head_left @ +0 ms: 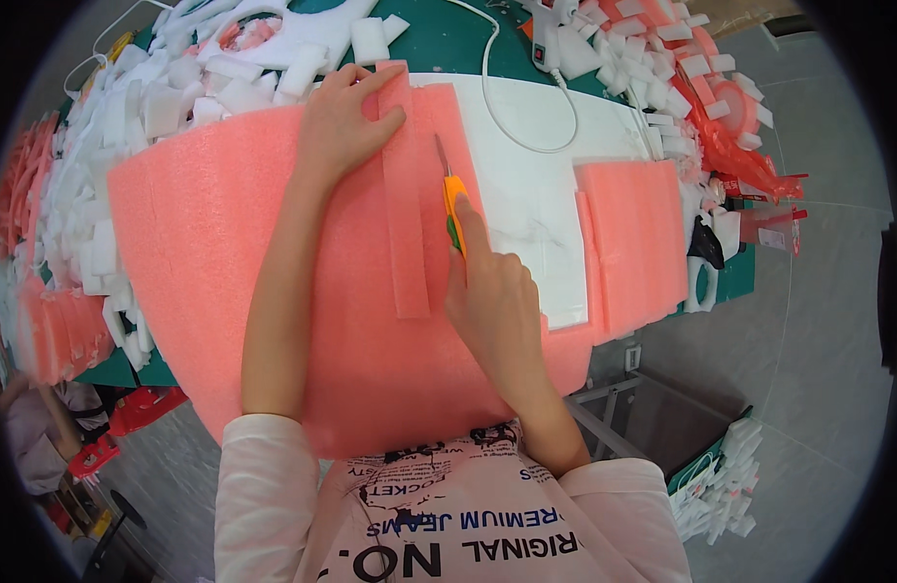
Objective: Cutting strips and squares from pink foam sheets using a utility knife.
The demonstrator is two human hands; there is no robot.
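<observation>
A large pink foam sheet (215, 223) covers the near part of the table and hangs over its front edge. On top of it lies a long narrow pink foam strip (406, 233). My left hand (349, 121) rests on the sheet and the strip's far end, fingers spread and the thumb across the strip. In my right hand (497, 301) is an orange and green utility knife (454, 209), gripped by its handle. Its blade points away from me, just right of the strip, above or on the foam; I cannot tell whether it touches.
A white board (526, 204) lies right of the sheet, with stacked pink foam pieces (635, 243) beside it. White foam offcuts (167, 107) heap at the far left, more at the far right. A white cable (489, 97) loops over the board. Another person (50, 428) is at lower left.
</observation>
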